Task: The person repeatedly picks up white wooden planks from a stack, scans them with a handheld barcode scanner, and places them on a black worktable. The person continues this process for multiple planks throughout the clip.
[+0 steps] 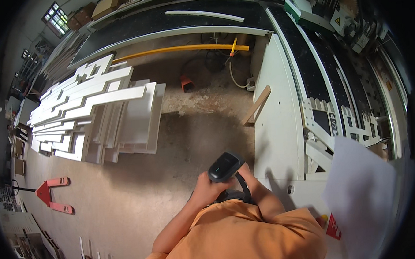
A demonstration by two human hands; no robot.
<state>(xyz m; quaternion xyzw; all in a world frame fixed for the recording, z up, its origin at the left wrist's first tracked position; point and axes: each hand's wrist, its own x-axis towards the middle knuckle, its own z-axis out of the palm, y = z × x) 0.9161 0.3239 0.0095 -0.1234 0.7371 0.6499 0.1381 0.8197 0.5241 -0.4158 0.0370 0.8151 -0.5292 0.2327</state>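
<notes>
Fingers of the left hand (205,188) are wrapped around the grip of a dark handheld scanner (224,166), so I record that hand as clenched on it. The scanner sits at chest height, head tilted up and forward, its cord (242,189) running down toward the body; I judge it is held this way to keep the window facing away from the person. The right hand (248,173) lies just behind the scanner and cord, mostly hidden; I cannot tell whether its fingers are closed or loose.

Beyond the hands, a white sheet of paper (361,192) stands at the right, close to the camera, covering part of a white machine table (277,126) with a button panel (334,123). A wooden stick (258,105) leans against that table's edge. Well apart on the floor, white boards (94,112) are piled flat in staggered layers, and a red pallet truck (51,194) stands at the left.
</notes>
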